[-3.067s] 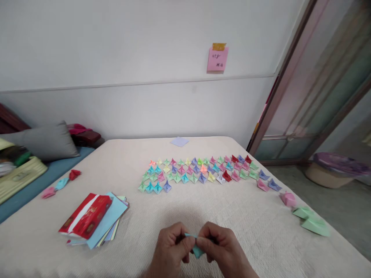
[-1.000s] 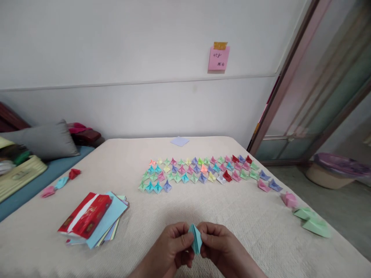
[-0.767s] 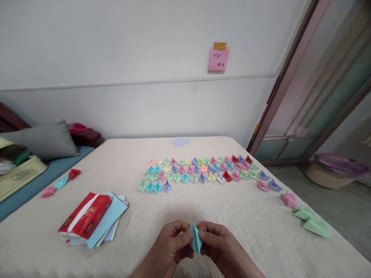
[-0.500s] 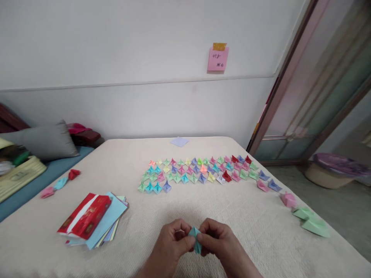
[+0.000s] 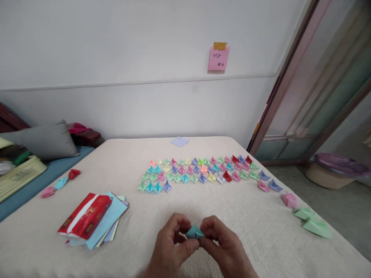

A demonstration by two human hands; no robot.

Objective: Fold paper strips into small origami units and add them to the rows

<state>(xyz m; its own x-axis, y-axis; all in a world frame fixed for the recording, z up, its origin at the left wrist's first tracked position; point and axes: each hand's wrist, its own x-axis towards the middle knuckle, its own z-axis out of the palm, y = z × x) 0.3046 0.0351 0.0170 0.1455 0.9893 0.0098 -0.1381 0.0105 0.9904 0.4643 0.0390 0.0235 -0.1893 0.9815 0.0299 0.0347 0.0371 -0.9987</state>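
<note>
A small teal origami piece (image 5: 194,232) is pinched between my hands, low in the middle of the view. My left hand (image 5: 171,243) grips its left side with thumb and fingers. On the opposite side, the thumb and fingers of my right hand (image 5: 224,244) are closed on the same paper. A dark slit shows at the piece's front, and its top comes to a point. Beyond my hands stand rows of small folded paper pieces (image 5: 184,178) in many colours on the cream cloth (image 5: 139,227).
To the left lie a red packet (image 5: 87,216) and sheets of coloured paper (image 5: 108,224). A lilac sheet (image 5: 180,141) rests at the far edge. Larger folded pieces (image 5: 314,224) line the right edge. A pink note (image 5: 218,59) is taped to the wall.
The teal piece has turned from an upright, narrow view to a wider, flatter one. My fingers have shifted around it, with both thumbs now at its lower front.
</note>
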